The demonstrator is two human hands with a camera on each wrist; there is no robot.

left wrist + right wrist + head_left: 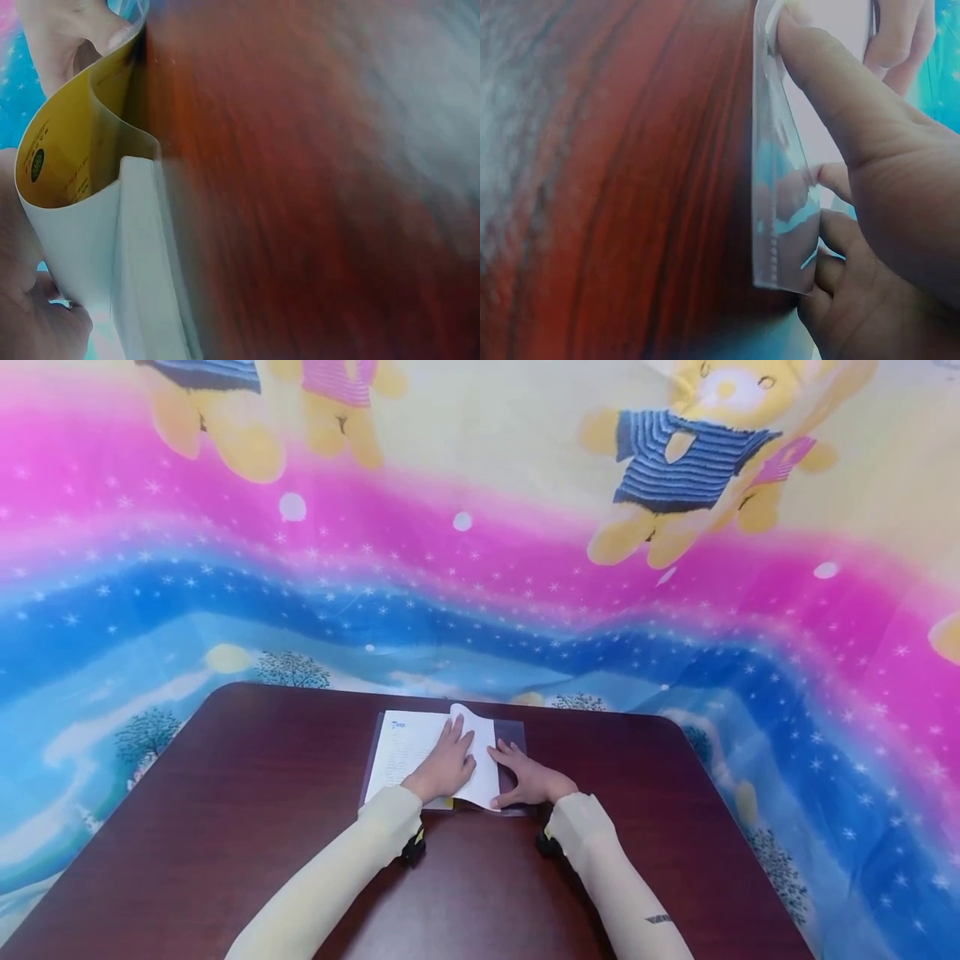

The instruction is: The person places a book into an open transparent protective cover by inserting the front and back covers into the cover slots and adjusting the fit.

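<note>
A book with a white printed page lies at the table's far middle, over a clear plastic book cover. Its flexible cover, yellow inside, bows up in a curve beside the white page block. My left hand rests on the book with fingers extended, close to the raised fold. At the right edge, my right hand is spread, its thumb pressing the book cover's near corner where it meets the plastic. The other fingers lie along the plastic's right side.
The dark red-brown table has rounded far corners. Behind it hangs a cloth backdrop with bears and stars. Dark wrist straps show below both sleeves.
</note>
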